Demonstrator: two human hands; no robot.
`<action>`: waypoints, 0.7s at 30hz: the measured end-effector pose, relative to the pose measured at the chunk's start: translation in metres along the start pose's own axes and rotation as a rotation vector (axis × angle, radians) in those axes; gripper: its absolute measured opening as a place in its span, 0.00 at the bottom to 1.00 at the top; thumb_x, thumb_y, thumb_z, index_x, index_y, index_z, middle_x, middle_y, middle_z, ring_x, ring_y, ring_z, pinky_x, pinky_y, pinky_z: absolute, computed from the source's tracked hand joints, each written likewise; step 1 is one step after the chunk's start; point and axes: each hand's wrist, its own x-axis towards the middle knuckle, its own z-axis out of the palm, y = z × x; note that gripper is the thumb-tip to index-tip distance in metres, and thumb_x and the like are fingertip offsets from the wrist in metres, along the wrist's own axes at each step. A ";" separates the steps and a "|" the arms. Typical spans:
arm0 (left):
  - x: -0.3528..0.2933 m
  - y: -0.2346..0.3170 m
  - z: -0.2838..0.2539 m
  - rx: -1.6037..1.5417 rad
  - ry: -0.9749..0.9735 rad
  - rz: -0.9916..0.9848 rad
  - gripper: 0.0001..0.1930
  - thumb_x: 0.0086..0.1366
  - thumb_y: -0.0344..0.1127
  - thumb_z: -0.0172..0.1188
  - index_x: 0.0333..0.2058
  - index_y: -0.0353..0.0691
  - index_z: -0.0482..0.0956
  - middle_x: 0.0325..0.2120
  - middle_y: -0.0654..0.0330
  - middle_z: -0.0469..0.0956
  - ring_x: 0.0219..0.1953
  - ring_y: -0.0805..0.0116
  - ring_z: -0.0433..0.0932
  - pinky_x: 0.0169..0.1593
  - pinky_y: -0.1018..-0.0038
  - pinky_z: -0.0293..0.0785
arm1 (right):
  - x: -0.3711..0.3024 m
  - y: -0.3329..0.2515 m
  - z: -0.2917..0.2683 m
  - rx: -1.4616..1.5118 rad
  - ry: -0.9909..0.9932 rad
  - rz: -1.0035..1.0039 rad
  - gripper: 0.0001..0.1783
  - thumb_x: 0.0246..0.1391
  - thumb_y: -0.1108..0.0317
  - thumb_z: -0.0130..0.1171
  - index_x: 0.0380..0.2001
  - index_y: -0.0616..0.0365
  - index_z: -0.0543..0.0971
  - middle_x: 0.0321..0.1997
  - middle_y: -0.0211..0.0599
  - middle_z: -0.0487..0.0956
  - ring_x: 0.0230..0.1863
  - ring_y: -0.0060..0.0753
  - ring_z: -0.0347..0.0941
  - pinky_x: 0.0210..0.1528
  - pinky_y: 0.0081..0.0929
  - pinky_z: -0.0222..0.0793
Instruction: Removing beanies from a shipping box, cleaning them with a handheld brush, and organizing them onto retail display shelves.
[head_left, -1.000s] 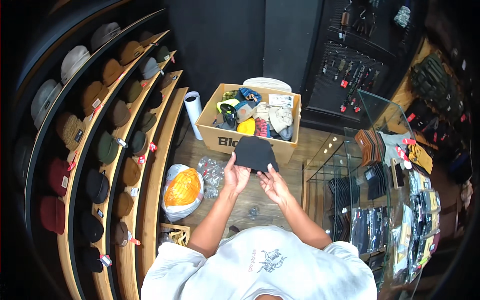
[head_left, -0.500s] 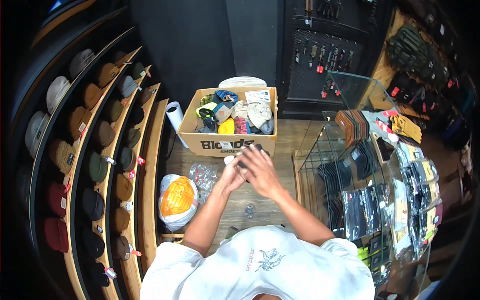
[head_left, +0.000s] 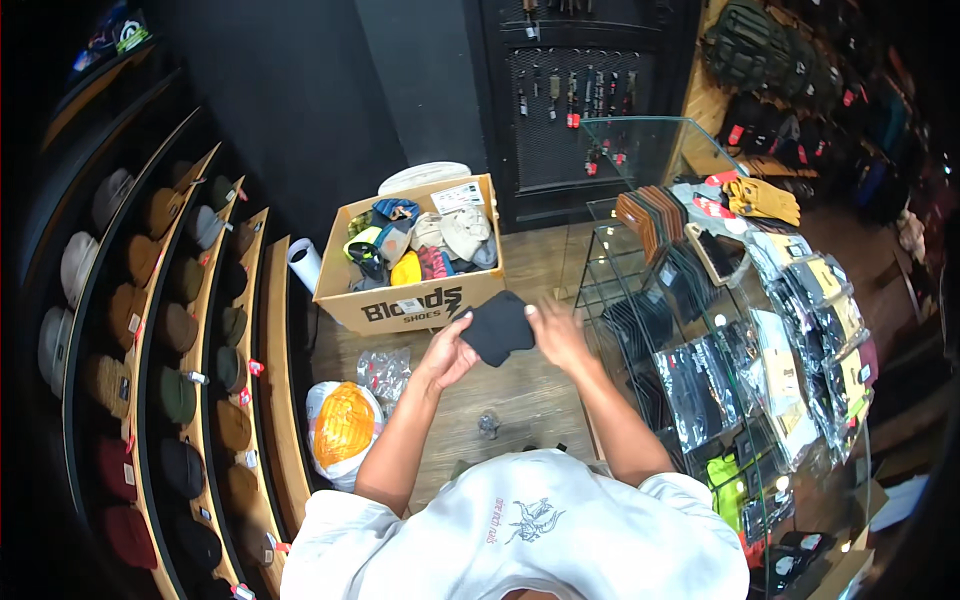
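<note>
A dark folded cloth (head_left: 497, 327) (it could be a soft cap or beanie, hard to tell) hangs in the air between both hands, over the wooden floor (head_left: 530, 395) just in front of the open cardboard box (head_left: 410, 300) of mixed caps. The left hand (head_left: 447, 352) pinches its lower left edge, fingers closed on the fabric. The right hand (head_left: 556, 335) grips the right edge, fingers partly spread. Its long axis runs hand to hand, both equally near. A glass display case (head_left: 700, 330) stands to the right, cap shelves (head_left: 190, 380) to the left.
</note>
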 end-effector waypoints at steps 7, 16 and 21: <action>0.024 0.020 0.080 0.010 -0.129 -0.080 0.29 0.75 0.45 0.43 0.65 0.29 0.60 0.63 0.46 0.67 0.64 0.54 0.69 0.66 0.58 0.66 | -0.033 -0.025 -0.159 0.029 0.852 -0.305 0.15 0.52 0.68 0.65 0.44 0.59 0.79 0.45 0.43 0.79 0.47 0.48 0.74 0.52 0.41 0.69; 0.100 0.017 0.149 -0.028 -0.304 -0.135 0.27 0.75 0.43 0.41 0.63 0.27 0.61 0.62 0.46 0.68 0.64 0.55 0.68 0.68 0.59 0.64 | -0.041 0.069 -0.225 -0.307 0.863 0.468 0.36 0.48 0.65 0.69 0.61 0.56 0.69 0.55 0.49 0.74 0.55 0.53 0.70 0.58 0.48 0.66; 0.094 0.008 0.141 -0.086 -0.253 -0.101 0.25 0.74 0.42 0.45 0.61 0.28 0.65 0.59 0.47 0.72 0.62 0.57 0.72 0.67 0.61 0.66 | -0.042 0.064 -0.216 0.177 1.050 0.024 0.27 0.46 0.72 0.67 0.52 0.61 0.75 0.44 0.45 0.76 0.46 0.46 0.76 0.51 0.37 0.72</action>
